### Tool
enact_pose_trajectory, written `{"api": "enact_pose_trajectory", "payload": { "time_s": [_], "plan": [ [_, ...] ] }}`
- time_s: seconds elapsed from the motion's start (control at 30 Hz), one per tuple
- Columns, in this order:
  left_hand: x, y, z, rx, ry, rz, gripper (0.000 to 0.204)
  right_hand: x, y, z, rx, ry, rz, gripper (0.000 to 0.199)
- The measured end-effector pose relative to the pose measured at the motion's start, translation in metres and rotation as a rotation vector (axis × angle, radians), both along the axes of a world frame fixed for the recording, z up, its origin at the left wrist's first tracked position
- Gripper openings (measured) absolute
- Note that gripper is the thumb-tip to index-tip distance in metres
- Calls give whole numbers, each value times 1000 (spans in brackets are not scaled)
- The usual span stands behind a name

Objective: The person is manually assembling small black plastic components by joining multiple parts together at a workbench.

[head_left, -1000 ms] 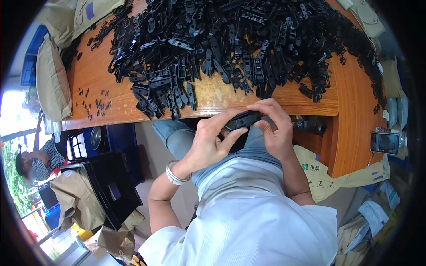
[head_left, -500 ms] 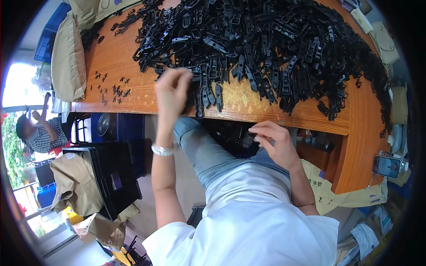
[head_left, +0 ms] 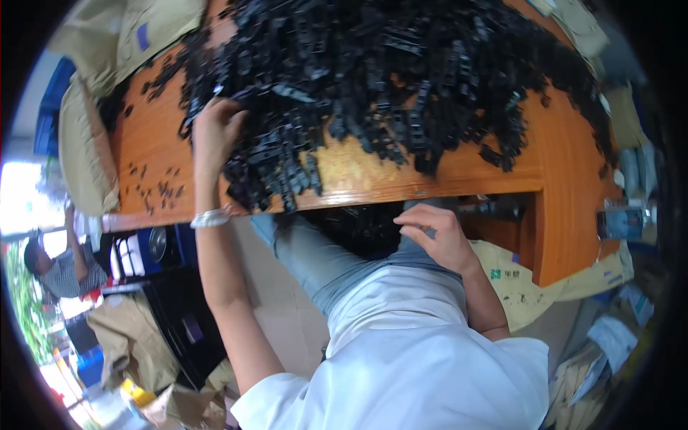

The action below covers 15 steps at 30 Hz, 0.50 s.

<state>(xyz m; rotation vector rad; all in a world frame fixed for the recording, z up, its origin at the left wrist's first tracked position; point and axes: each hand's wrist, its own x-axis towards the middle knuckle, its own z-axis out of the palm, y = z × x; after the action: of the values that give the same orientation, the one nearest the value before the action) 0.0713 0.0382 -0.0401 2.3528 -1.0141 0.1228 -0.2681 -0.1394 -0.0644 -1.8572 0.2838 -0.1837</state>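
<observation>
A large heap of black plastic parts (head_left: 401,79), long and slotted, covers the far side of the wooden table (head_left: 344,172). My left hand (head_left: 217,136), wearing a silvery bracelet (head_left: 211,218), reaches over the heap's left edge. Its blurred fingers are loosely bent, with thumb and forefinger apart, and no part shows in them. Over my lap, just below the table's front edge, is my right hand (head_left: 438,235). There thumb and fingers draw together in a pinch; I cannot make out what they hold, if anything. More black parts (head_left: 362,228) lie in shadow beneath the table edge.
Small black cross-shaped pieces (head_left: 159,190) lie scattered on the table's left. A brown paper bag (head_left: 86,154) stands at that end. A phone (head_left: 622,223) is propped at the right. Dark crates (head_left: 175,322) stand at lower left; another person (head_left: 61,272) sits beyond.
My left hand has moved farther out and left over the heap. The right hand stays near the table's edge; the dark piece seen at its fingertips no longer shows. The view has shifted.
</observation>
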Motion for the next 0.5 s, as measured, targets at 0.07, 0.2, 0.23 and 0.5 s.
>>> {"api": "enact_pose_trajectory", "payload": {
  "time_s": [0.07,0.2,0.23,0.5],
  "plan": [
    [-3,11,-1,-20,23,69,14,-5,-12,2,61,10,-123,13],
    [-11,11,-5,-14,-59,114,23,-13,-39,3,-163,-64,-545,11],
    [-13,8,-5,-15,-58,103,23,-15,-48,2,-371,-91,-703,10],
    [-26,0,5,-199,-166,217,35,-6,-92,3,-1074,20,-721,16]
  ]
}}
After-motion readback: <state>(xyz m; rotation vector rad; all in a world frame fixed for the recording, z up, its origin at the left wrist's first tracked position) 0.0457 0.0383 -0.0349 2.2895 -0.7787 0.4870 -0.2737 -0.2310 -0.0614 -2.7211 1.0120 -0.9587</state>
